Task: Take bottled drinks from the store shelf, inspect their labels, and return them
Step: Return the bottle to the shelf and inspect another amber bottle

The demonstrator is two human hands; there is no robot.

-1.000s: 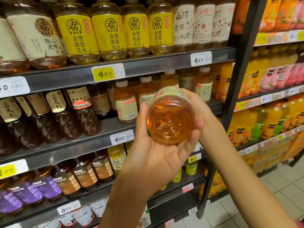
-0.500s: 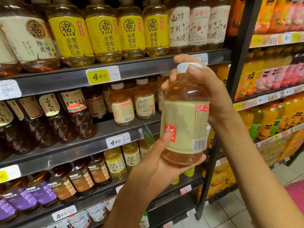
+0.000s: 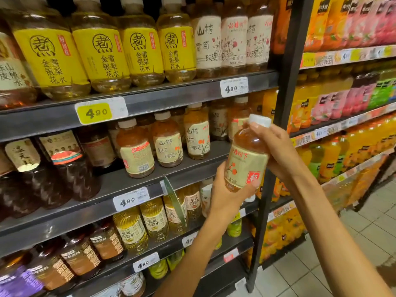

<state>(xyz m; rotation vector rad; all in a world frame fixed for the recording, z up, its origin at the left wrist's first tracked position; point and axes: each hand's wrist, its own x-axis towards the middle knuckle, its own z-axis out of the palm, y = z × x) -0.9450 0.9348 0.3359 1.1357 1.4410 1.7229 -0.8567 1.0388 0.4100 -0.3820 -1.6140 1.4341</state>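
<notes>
Both hands hold one amber drink bottle [image 3: 246,161] with a white cap and a cream label, upright and slightly tilted, in front of the dark shelf post. My left hand [image 3: 227,189] grips its base from below and the left. My right hand [image 3: 276,151] wraps the neck and upper body, fingers just under the cap. The label's front with orange flowers and a red square faces me. Matching bottles [image 3: 196,133] stand on the middle shelf [image 3: 128,183] to the left.
Yellow-label bottles [image 3: 100,54] fill the top shelf, dark tea bottles [image 3: 64,166] the left of the middle shelf. Price tags reading 4.90 [image 3: 233,88] line the shelf edges. A vertical post [image 3: 285,88] divides off orange and pink juice bottles [image 3: 347,99] at right. Tiled floor [image 3: 364,239] lies below right.
The bottle went from bottom-facing-me to upright, then turned so the front of the label shows instead of the barcode side. Both hands shifted right and lower in view.
</notes>
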